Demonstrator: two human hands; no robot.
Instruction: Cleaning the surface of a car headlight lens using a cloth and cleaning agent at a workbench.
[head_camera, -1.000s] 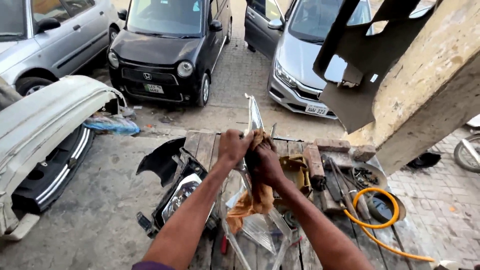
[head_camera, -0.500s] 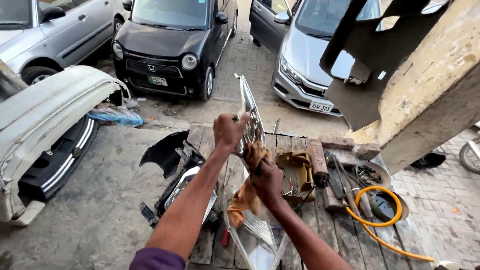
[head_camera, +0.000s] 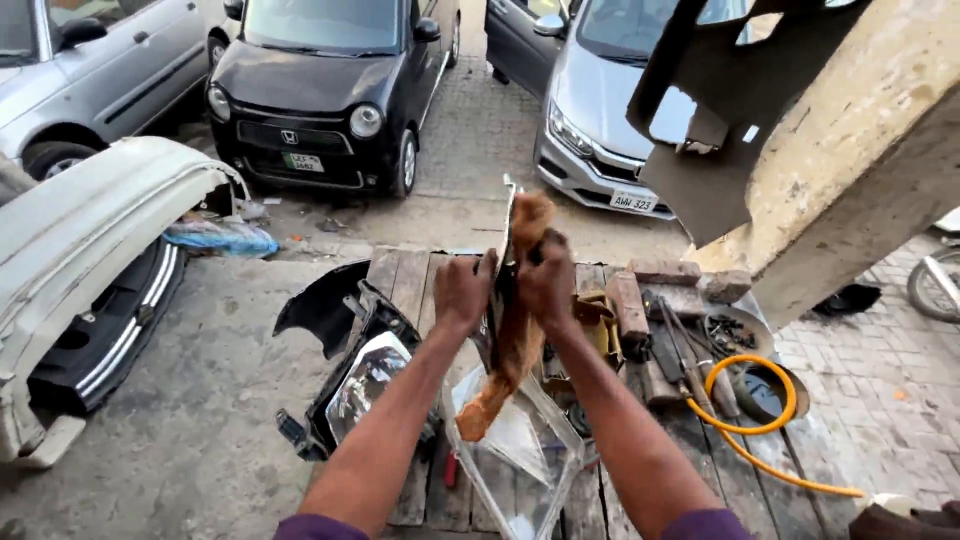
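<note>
A clear plastic headlight lens (head_camera: 515, 440) stands on edge over the wooden workbench (head_camera: 405, 275), its top corner pointing up. My left hand (head_camera: 462, 292) grips the lens on its left side. My right hand (head_camera: 548, 282) presses a brown-orange cloth (head_camera: 505, 375) against the lens from the right. The cloth hangs down below both hands and bunches above my right fingers.
A black headlight housing (head_camera: 350, 385) lies on the bench's left side. Bricks (head_camera: 630, 305), hand tools and a coiled orange hose (head_camera: 745, 405) lie to the right. A detached white car bumper (head_camera: 90, 260) rests on the ground at left. Parked cars (head_camera: 320, 90) stand beyond. A concrete beam (head_camera: 850, 170) hangs at upper right.
Both hands have come together on the lens. My right hand has moved up with the cloth along the lens, and my left hand has dropped slightly lower.
</note>
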